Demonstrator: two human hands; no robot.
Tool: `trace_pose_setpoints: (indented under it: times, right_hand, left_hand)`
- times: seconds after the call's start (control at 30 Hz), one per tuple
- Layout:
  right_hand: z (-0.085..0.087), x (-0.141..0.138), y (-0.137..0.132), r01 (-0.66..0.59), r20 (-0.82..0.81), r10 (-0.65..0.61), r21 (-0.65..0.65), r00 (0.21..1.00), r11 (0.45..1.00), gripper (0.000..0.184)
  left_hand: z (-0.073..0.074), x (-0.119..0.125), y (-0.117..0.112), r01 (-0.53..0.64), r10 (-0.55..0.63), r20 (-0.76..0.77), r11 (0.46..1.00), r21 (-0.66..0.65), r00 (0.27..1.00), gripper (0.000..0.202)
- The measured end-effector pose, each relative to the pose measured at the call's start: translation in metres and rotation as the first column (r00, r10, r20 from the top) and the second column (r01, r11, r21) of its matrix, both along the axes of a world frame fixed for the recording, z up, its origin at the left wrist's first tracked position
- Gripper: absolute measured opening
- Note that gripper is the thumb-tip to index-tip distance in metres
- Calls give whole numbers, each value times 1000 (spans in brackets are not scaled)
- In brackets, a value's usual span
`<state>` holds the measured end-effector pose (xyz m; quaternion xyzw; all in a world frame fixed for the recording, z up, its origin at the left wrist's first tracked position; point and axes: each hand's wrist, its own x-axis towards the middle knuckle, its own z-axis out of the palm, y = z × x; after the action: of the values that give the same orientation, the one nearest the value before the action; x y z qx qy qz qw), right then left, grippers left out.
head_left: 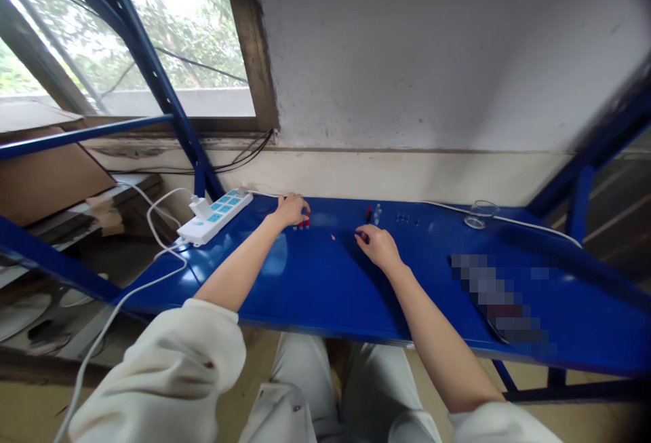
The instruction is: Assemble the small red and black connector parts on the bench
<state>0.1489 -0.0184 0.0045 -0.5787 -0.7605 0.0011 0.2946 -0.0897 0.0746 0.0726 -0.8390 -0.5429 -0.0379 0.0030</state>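
My left hand [291,209] rests at the back of the blue metal shelf [325,294], fingers curled over several small red pieces [304,224] that show beneath them. My right hand [377,245] lies to the right, fingers bent down, pinching something small and dark on the shelf that I cannot make out. A tiny orange speck [332,237] lies between the hands. Just beyond my right hand stand a small red piece [369,213] and a small clear vial [377,214].
A white power strip [215,216] with blue sockets and white cable sits at the shelf's left back corner. A row of tiny dark parts [407,218], a clear glass ring [478,214] and a white wire lie at the back right. Blue frame struts rise on both sides.
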Motion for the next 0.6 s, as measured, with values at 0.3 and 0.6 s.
trace_pose_setpoints:
  times: [0.3, 0.6]
  right_hand:
    - [4, 3, -2, 143, 65, -139, -71, 988, 987, 22]
    - [2, 9, -3, 432, 148, -414, -121, 898, 894, 29]
  left_hand:
    - [31, 28, -26, 105, -125, 84, 972, 210, 989, 26]
    - [-6, 98, -57, 286, -353, 190, 908, 306, 916, 38]
